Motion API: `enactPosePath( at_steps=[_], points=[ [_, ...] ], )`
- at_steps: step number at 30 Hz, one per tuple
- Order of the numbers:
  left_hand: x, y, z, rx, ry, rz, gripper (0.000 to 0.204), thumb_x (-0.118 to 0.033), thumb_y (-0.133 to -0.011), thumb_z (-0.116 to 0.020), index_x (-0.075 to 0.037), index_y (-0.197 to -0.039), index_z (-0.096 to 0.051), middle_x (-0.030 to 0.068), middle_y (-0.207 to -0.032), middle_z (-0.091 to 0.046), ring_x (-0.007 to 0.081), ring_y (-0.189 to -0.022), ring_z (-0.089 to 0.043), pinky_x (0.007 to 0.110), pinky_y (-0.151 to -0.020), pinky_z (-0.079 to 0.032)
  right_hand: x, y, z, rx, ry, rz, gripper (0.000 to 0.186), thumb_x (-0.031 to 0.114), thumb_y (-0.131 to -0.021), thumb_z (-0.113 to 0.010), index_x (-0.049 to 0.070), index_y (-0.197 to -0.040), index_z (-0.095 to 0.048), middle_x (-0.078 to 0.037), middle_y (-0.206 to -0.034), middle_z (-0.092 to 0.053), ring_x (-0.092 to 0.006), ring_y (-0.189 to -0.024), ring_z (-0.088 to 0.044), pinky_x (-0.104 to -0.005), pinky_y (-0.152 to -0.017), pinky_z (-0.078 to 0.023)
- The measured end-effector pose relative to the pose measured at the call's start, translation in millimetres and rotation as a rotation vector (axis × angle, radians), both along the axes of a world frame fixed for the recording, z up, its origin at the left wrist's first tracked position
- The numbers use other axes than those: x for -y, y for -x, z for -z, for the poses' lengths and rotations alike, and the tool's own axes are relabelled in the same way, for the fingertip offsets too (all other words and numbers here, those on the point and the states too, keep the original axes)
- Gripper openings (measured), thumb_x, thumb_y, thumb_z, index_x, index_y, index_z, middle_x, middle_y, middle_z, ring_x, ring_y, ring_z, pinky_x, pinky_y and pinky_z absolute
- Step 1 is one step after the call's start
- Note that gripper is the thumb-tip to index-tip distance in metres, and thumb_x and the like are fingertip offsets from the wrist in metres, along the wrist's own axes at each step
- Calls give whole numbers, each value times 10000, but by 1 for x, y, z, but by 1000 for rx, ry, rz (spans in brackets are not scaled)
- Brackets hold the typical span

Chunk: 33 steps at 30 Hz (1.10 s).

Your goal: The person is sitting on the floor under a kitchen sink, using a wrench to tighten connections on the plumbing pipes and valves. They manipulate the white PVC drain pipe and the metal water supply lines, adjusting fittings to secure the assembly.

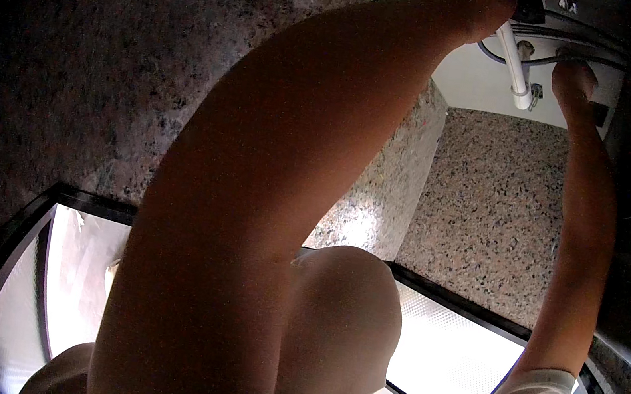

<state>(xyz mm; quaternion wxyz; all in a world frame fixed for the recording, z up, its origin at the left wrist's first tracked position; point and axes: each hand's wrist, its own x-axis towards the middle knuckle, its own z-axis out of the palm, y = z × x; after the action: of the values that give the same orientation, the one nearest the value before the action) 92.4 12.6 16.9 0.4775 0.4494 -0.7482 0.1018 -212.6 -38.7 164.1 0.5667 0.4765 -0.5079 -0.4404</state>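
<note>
My left arm stretches up across the middle, and my left hand [471,8] is curled at the upper end of a white pipe [514,68]. Its fingertips are lost in shadow beside a dark block [530,9], so what they grip is unclear. Farther right, my right hand [574,82] reaches up with bent fingers against the pale panel [537,111]. A thin dark cable [540,61] loops below the pipe's top and passes at the fingers of that hand, which look closed on it. A small metal clip [537,93] sits beside the pipe's lower end.
Speckled stone surfaces [493,198] enclose the space on the left and in the middle. Several more dark cables [580,39] cross the panel at the top right. Below, a black-framed opening [469,307] lets in bright light around my knee. The right side is deep in shadow.
</note>
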Motion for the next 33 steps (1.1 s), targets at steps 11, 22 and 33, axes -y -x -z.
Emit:
enactPosePath(
  at_steps=[11,22,33],
  points=[
    [0,-6,-5,69,-95,91,149,-249,-764,-668,-114,-777,-727,86,-822,-688,237,-905,-620,407,-932,-378,-6,2,-16,145,-100,-71,288,255,-964,-498,96,-1145,-656,-154,-950,-712,-304,-762,-698,-464,-707,-585],
    [-5,-16,-6,127,-198,87,216,-315,-771,-699,-111,-833,-736,61,-866,-694,227,-942,-608,403,-946,-364,15,48,-12,1373,-157,-202,347,312,-1016,-430,74,-1213,-590,-123,-1112,-645,-258,-1037,-607,-380,-939,-479],
    [-6,1,-5,206,-193,-78,191,-281,-805,-655,-125,-866,-745,52,-877,-693,225,-963,-603,394,-965,-345,5,78,-1,1567,75,-227,287,300,-966,-575,24,-911,-631,-93,-734,-608,-195,-622,-566,-367,-577,-474]
  ],
)
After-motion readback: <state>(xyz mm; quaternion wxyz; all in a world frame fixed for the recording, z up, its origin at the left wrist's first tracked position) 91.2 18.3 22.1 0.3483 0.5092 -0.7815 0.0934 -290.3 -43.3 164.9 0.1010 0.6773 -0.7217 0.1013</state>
